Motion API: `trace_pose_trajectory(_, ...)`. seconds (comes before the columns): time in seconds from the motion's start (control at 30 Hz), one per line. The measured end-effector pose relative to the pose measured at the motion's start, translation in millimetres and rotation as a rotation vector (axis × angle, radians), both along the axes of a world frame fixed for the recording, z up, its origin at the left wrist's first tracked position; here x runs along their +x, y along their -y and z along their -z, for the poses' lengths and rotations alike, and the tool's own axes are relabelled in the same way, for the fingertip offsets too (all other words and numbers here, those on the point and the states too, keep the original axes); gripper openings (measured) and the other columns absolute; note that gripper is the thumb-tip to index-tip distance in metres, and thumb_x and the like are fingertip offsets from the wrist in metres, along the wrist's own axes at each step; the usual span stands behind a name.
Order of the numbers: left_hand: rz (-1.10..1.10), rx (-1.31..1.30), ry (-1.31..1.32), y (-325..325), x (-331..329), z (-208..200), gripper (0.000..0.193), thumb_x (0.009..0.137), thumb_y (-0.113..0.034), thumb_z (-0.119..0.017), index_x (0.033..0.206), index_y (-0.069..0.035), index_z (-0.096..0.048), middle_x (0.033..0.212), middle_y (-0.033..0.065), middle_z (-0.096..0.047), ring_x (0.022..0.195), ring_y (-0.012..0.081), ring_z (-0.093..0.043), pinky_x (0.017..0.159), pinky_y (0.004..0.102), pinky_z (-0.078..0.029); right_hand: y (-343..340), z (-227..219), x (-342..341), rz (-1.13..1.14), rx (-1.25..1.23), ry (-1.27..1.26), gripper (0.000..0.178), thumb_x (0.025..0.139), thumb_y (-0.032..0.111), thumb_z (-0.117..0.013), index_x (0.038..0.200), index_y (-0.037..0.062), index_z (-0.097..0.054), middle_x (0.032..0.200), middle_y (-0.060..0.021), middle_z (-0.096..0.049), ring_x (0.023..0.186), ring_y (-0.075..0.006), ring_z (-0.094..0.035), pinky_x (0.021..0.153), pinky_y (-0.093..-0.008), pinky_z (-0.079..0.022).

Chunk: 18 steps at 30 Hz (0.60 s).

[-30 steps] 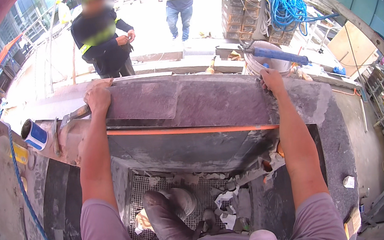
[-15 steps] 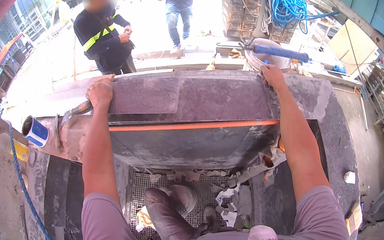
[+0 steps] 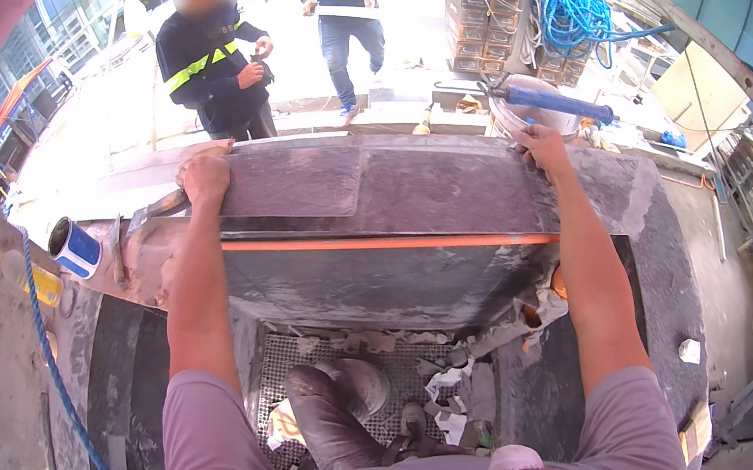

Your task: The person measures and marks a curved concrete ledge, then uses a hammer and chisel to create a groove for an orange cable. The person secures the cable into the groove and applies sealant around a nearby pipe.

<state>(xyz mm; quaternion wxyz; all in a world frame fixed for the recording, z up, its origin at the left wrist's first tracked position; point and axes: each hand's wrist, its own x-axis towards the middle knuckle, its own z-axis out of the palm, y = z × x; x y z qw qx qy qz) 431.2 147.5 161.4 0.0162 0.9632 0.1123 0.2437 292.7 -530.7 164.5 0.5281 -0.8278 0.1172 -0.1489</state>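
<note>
Two dark grey stone tiles, a left one point(image 3: 293, 181) and a right one point(image 3: 447, 191), lie end to end along the ledge before me. My left hand point(image 3: 205, 176) is closed over the far left corner of the left tile. At the opposite end, my right hand point(image 3: 543, 149) has its fingers bent around the right tile's edge; the grip's underside is hidden. Below their near side runs an orange strip point(image 3: 378, 244) along the top of a dark upright panel point(image 3: 375, 285). Beside my left hand lies a dusty hand tool point(image 3: 161, 207), its kind unclear.
A blue caulking gun point(image 3: 558, 100) rests across a white bucket point(image 3: 505, 120) beyond my right hand. At left stand an open can point(image 3: 77, 251) and a yellow bottle point(image 3: 44, 283), near a hanging blue rope point(image 3: 73, 410). Rubble point(image 3: 467, 389) surrounds my feet. Two people stand beyond the ledge.
My view has shifted slightly. My right hand's fingers have changed position at the tile's edge, while my left stays put. The farther person has come closer, carrying a white strip.
</note>
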Motion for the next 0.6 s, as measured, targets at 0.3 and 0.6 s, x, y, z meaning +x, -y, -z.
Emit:
trace_pose_trajectory(0.3, -0.007, -0.163, -0.038, 2, -2, 0, 0.065, 0.104, -0.06, -0.051, 0.135, -0.007, -0.071, 0.149, 0.0291, -0.059, 0.142, 0.0471, -0.051, 0.124, 0.0543, -0.031, 2, 5, 3, -0.037, 0.054, -0.015, 0.031, 0.104, 0.03, -0.072, 0.115, 0.0015, -0.077, 0.088, -0.0051, -0.076, 0.061, -0.0093, -0.062, 0.05, -0.0263, -0.042)
trace_pose_trajectory(0.6, -0.023, -0.23, -0.07, 6, 0, 0, 0.093, 0.102, -0.071, -0.052, 0.138, 0.013, -0.066, 0.156, 0.0402, -0.05, 0.15, 0.0532, -0.042, 0.127, 0.0568, -0.027, 21, 12, 15, -0.004, -0.006, -0.06, 0.044, 0.109, 0.048, -0.06, 0.101, 0.0055, -0.067, 0.079, -0.0035, -0.066, 0.056, -0.0095, -0.058, 0.048, -0.0259, -0.04)
